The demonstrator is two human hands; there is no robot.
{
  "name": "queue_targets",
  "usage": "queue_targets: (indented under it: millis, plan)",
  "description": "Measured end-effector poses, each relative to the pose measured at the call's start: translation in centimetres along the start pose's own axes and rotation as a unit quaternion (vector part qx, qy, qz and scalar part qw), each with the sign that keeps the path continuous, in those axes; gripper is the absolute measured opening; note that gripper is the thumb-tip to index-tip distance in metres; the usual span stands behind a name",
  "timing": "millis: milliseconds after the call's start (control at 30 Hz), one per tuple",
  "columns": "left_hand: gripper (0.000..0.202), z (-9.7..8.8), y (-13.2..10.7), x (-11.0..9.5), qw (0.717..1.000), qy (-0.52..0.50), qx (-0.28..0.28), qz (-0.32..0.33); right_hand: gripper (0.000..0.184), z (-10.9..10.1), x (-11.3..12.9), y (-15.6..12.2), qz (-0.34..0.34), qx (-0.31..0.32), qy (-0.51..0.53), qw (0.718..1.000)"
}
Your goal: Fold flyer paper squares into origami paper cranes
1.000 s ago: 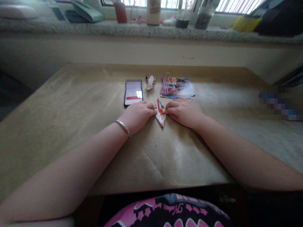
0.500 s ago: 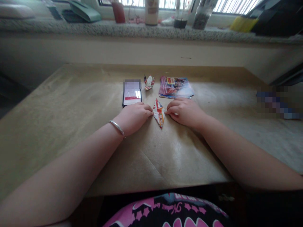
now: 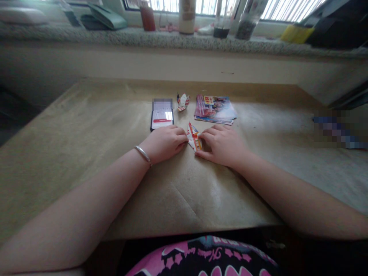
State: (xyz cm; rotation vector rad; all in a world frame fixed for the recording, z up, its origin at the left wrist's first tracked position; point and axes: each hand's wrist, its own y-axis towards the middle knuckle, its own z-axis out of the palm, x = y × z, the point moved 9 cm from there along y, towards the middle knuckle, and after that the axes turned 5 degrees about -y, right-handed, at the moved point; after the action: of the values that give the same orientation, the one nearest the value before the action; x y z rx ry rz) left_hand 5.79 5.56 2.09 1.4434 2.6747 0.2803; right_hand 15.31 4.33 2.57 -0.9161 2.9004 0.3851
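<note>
Between my hands, a folded paper diamond [image 3: 193, 136] with red, white and orange print lies on the table. My left hand [image 3: 169, 141], a silver bangle on its wrist, has its fingers closed on the paper's left corner. My right hand [image 3: 222, 145] is at the paper's right side, thumb stretched to the lower tip and fingers on the right edge, gripping it. Just beyond my left hand lies a phone [image 3: 162, 115] with a lit screen. Behind the diamond sits a small folded paper piece [image 3: 183, 102] with raised points.
A stack of printed leaflets [image 3: 215, 108] lies beyond my right hand. The table [image 3: 138, 207] meets a wall below a stone windowsill [image 3: 161, 40], where bottles, a red cup [image 3: 147, 18] and a yellow object [image 3: 297, 33] stand. A blurred bluish item is at the right.
My right thumb has moved down to the lower tip of the paper diamond, and the hand has spread. The paper's right half looks partly folded or lifted. My left hand stays at its corner.
</note>
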Motion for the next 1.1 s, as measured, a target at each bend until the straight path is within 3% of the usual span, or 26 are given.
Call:
queue_targets:
  millis: [167,433,600,800,1100]
  plan:
    - [0.028,-0.3,0.2,-0.4,1.000,-0.021,-0.014,0.002,0.031,-0.4,-0.5,-0.1,0.001,-0.024,-0.036,0.999]
    - [0.024,-0.4,0.0,-1.0,0.993,-0.099,-0.053,0.023,0.041,0.1,-0.1,0.0,0.021,0.021,-0.020,0.999]
    - [0.026,0.0,-0.1,-1.0,0.990,-0.123,-0.060,0.032,0.033,0.7,-1.1,0.3,-0.029,-0.014,0.025,0.999]
    - [0.039,1.4,-0.2,-0.9,0.990,-0.143,-0.003,0.017,0.032,1.1,-2.0,0.5,-0.096,-0.059,0.075,0.991]
    - [0.048,1.9,-0.1,-0.7,0.993,-0.098,0.058,-0.013,0.032,1.1,-1.8,0.8,-0.090,-0.007,0.086,0.992]
